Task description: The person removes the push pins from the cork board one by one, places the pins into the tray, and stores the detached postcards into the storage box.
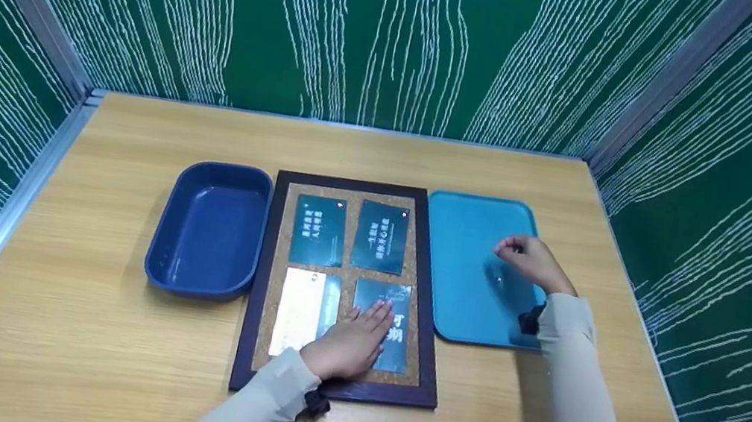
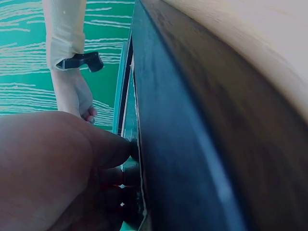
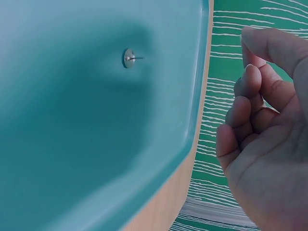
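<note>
My left hand [image 1: 349, 343] lies with straight fingers on the lower right teal card [image 1: 396, 354], partly covering it. That card rests on a dark-framed cork board [image 1: 355, 238]. Three other cards are on the cork: two teal ones, upper left [image 1: 318, 232] and upper right [image 1: 380, 238], and a pale one [image 1: 296, 311] lower left, each with a small tack near its top. Over the light blue tray [image 1: 478, 235], my right hand [image 1: 535, 263] hovers with curled fingers, thumb by the index fingertip, nothing visible in it. Below, a silver thumbtack [image 3: 129, 58] lies point up on the tray.
A deep blue bin [image 1: 209, 237] stands against the board's left side, and the tray sits close along its right side. All rest on a wooden table [image 1: 80, 315]. Green panels [image 1: 417, 44] with white wavy lines surround it at the back and sides.
</note>
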`<action>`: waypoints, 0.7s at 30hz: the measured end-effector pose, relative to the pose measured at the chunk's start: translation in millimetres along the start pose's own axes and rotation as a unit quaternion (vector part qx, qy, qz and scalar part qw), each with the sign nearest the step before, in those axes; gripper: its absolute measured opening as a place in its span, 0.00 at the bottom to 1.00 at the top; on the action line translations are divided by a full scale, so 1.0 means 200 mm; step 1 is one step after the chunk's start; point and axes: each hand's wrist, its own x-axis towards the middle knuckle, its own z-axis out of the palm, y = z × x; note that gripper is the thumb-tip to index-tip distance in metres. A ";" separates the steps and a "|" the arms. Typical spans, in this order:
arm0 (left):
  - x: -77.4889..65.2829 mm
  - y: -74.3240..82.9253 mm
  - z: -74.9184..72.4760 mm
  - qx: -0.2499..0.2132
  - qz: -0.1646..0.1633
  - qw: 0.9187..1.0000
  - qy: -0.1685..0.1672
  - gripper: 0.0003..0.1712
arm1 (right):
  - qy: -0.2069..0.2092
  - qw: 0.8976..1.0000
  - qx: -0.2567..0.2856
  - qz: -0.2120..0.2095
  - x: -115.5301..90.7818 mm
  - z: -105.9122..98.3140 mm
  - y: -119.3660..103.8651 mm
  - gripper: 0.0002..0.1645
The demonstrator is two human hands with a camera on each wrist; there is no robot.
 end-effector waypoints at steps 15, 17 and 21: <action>0.00 0.00 0.00 0.010 0.010 1.000 0.004 0.32 | 0.010 1.000 0.004 -0.010 -0.01 0.00 0.00 0.26; 0.00 0.00 0.00 0.009 0.008 1.000 0.002 0.32 | 0.008 1.000 0.003 -0.006 -0.01 0.00 0.01 0.26; 0.00 0.00 0.00 0.008 0.006 1.000 0.001 0.32 | 0.003 1.000 0.003 0.002 -0.01 0.01 0.01 0.27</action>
